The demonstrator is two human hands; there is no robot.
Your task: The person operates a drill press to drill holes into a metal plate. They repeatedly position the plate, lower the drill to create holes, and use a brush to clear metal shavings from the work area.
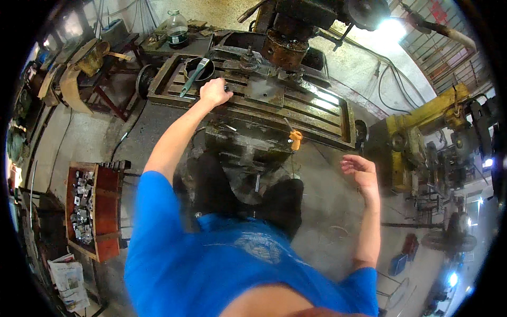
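My left hand is closed in a fist over the front edge of the slotted machine table. A small dark piece shows by its fingers, too hidden to name. Just beyond that hand, a brush with a green handle leans across a round dark pot. Out in the air to the right of the table's front, my right hand hangs with its fingers loosely bent and apart, holding nothing. A flat metal plate lies on the slotted table, right of my left hand.
The milling machine's head stands over the table. An orange handle juts from the table's front. A red wooden box of metal parts is at left, a large jar behind, yellow machinery at right.
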